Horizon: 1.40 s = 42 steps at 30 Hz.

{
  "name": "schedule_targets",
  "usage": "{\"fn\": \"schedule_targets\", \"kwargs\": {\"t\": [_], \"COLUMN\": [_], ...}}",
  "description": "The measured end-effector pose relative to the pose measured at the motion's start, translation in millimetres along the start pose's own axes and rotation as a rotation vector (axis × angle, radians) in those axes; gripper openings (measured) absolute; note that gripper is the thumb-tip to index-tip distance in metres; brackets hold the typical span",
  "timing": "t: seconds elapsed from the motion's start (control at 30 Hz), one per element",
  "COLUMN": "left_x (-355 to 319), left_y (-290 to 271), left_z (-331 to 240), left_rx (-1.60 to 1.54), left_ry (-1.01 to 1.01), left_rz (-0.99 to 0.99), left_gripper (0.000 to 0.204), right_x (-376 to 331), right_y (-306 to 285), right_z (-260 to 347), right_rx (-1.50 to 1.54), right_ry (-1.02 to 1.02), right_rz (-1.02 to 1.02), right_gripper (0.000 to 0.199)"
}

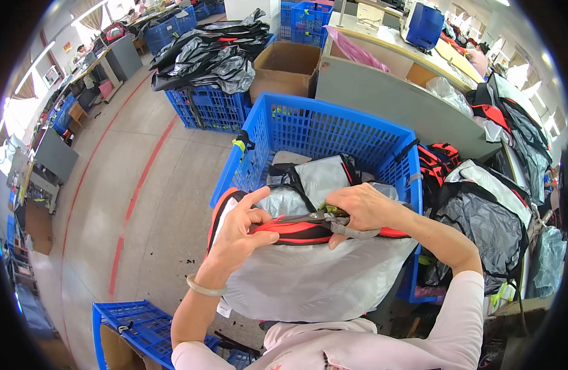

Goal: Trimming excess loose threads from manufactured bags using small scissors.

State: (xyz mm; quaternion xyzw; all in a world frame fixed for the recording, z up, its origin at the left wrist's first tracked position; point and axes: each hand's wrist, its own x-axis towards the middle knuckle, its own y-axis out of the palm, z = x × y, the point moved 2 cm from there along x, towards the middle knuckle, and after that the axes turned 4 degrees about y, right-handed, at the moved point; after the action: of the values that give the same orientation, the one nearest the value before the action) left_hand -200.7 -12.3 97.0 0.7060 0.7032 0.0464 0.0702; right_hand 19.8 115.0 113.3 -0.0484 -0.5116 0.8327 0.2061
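I hold a grey fabric bag piece [314, 277] with a red and black trimmed edge [296, 231] over a blue plastic crate [308, 126]. My left hand [237, 231] pinches the red trim at the piece's left end, thumb up. My right hand [361, 209] grips small grey scissors [333, 225] pressed against the trim's middle. A pale bangle [204, 287] sits on my left wrist. More grey and black bag pieces [324, 176] lie inside the crate beneath my hands.
A pile of grey, black and red bags [487, 216] lies to the right against a grey table [388, 92]. Behind the crate stand a cardboard box [287, 65] and a blue crate heaped with dark fabric [210, 55]. Another blue crate [133, 327] is at lower left.
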Motion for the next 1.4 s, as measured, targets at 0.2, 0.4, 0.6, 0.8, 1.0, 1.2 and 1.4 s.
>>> {"fn": "schedule_targets", "kwargs": {"t": [0.2,0.4,0.6,0.8,1.0,1.2,1.4], "left_x": [-1.5,-2.7,-3.5,-7.0,-7.3,-9.3,3.7], "left_y": [1.7,0.1,0.6,-0.7,5.8,7.5,6.6], "left_z": [-1.2,0.2,0.4,-3.7,-1.9,5.4,5.2], "left_rx": [-0.04,0.005,-0.015,0.009,0.31,0.373,0.713], "left_ry": [-0.011,0.011,0.006,-0.003,0.148,0.317,0.273], "left_rz": [-0.02,-0.006,-0.017,-0.017,-0.037,-0.155,-0.117], "left_gripper": [0.077,0.077,0.076,0.077,0.077,0.066,0.011], "right_x": [-1.2,1.0,2.6,4.1,16.3,38.6,33.6], "right_y": [5.3,6.1,7.7,1.4,10.6,26.4,32.7], "right_z": [-4.6,-4.1,-4.4,-6.7,-3.4,33.4,42.9], "right_rx": [-0.072,-0.045,-0.033,0.025,0.686,0.59,0.449], "right_ry": [0.048,0.063,0.124,0.14,0.167,0.186,0.059], "right_rz": [0.097,0.085,0.175,0.134,0.006,-0.045,-0.206], "right_gripper": [0.053,0.062,0.06,0.063,0.036,0.03,0.034]}}
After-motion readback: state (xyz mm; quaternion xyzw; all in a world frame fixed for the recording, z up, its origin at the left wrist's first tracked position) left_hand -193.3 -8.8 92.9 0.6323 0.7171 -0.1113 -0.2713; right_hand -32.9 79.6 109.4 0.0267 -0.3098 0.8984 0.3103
